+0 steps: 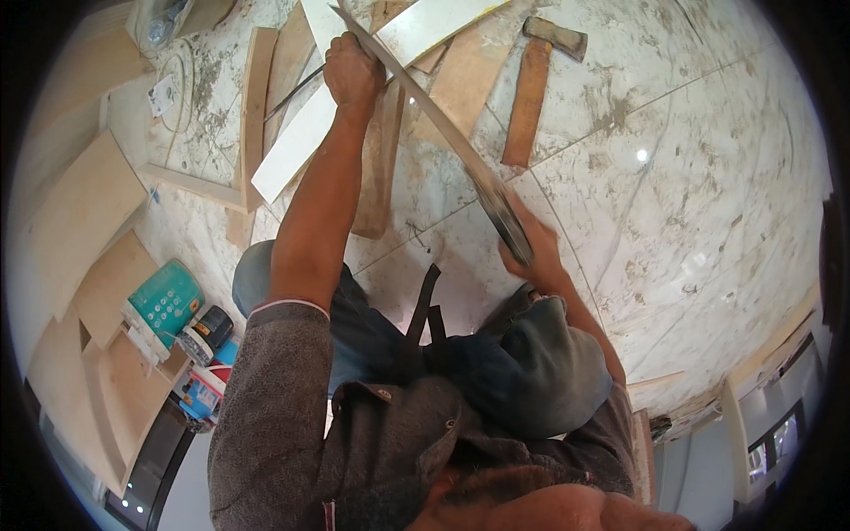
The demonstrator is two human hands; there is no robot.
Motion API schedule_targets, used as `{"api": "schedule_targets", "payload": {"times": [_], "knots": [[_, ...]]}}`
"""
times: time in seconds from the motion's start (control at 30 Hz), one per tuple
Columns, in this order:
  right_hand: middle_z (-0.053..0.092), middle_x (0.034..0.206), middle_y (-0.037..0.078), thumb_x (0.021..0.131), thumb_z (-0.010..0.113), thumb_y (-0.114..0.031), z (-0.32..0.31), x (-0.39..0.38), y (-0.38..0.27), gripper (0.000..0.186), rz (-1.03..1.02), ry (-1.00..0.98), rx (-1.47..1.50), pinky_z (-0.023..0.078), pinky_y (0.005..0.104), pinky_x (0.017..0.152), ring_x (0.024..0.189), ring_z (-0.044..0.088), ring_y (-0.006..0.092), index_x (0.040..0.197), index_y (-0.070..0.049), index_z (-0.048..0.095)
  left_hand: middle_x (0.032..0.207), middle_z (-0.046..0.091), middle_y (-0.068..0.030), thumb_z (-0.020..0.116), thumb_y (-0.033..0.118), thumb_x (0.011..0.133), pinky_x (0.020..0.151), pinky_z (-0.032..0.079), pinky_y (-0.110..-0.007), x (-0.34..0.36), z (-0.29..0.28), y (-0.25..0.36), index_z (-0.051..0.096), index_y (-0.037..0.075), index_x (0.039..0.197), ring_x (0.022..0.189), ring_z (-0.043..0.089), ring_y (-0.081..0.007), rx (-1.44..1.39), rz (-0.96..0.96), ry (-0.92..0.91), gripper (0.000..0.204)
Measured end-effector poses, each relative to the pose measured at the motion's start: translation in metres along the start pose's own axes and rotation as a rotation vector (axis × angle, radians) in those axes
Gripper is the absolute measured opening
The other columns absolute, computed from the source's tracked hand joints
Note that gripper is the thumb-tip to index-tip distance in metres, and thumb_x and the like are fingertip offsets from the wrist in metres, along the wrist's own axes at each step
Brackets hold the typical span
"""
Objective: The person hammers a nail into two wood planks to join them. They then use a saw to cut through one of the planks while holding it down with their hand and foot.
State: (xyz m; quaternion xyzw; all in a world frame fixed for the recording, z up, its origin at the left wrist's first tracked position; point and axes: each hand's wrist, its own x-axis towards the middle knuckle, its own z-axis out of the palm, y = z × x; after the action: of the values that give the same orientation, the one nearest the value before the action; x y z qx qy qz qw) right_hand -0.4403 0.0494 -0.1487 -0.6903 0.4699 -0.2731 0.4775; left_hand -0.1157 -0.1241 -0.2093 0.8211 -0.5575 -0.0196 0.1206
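A long hand saw point(443, 128) slants across the middle, its grip toward me on the right and its narrow tip far left. My right hand point(538, 243) is closed around the grip, slightly blurred. My left hand point(354, 73) is closed in a fist at a long white board point(297, 146), beside the saw's far end. What lies under those fingers is hidden. From beside the left hand a thin dark rod point(297, 93) runs down to the left. A brown wooden block point(381, 177) lies beneath, between my forearm and the saw.
A hammer point(531, 97) with a wooden handle lies far right of the saw. Wood strips point(258, 97) and plywood pieces point(84, 212) lie on the left. A teal container point(168, 305) and a dark-lidded jar point(208, 329) stand near my left knee. The tiled floor point(682, 195) is dirty.
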Motion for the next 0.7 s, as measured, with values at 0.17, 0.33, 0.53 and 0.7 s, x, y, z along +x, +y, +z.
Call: {"api": "schedule_targets", "payload": {"times": [0.17, 0.33, 0.53, 0.7], "knots": [[0.062, 0.117, 0.024, 0.07, 0.065, -0.001, 0.0, -0.024, 0.007, 0.072, 0.056, 0.017, -0.014, 0.054, 0.0383, 0.083, 0.096, 0.065, 0.0405, 0.139, -0.008, 0.045, 0.092, 0.062, -0.0208, 0.056, 0.023, 0.086, 0.077, 0.05, -0.047, 0.001, 0.01, 0.006, 0.06, -0.002, 0.09, 0.088, 0.061, -0.0389, -0.027, 0.061, 0.049, 0.025], [0.063, 0.112, 0.025, 0.071, 0.065, -0.001, 0.011, 0.046, -0.01, 0.071, 0.037, -0.032, 0.12, 0.054, 0.0395, 0.08, 0.095, 0.066, 0.0391, 0.139, -0.008, 0.045, 0.091, 0.062, -0.0205, 0.056, 0.023, 0.087, 0.076, 0.05, -0.048, -0.001, 0.007, -0.001, 0.059, -0.002, 0.09, 0.086, 0.061, -0.0389, -0.027, 0.004, 0.028, 0.026], [0.067, 0.106, 0.02, 0.076, 0.059, -0.002, -0.008, -0.043, 0.005, 0.066, 0.085, 0.063, -0.06, 0.053, 0.0348, 0.082, 0.091, 0.069, 0.031, 0.14, -0.011, 0.045, 0.09, 0.062, -0.0208, 0.054, 0.024, 0.088, 0.076, 0.05, -0.048, 0.006, 0.009, 0.008, 0.059, -0.001, 0.087, 0.086, 0.061, -0.0392, -0.024, 0.01, 0.062, 0.026], [0.066, 0.102, 0.021, 0.074, 0.06, -0.001, 0.004, 0.05, -0.013, 0.068, 0.04, -0.023, 0.046, 0.053, 0.0356, 0.077, 0.083, 0.068, 0.0329, 0.14, -0.01, 0.045, 0.09, 0.061, -0.0212, 0.053, 0.023, 0.09, 0.076, 0.049, -0.049, 0.003, 0.007, 0.006, 0.059, -0.002, 0.087, 0.088, 0.06, -0.0391, -0.049, 0.024, 0.045, 0.026]]}}
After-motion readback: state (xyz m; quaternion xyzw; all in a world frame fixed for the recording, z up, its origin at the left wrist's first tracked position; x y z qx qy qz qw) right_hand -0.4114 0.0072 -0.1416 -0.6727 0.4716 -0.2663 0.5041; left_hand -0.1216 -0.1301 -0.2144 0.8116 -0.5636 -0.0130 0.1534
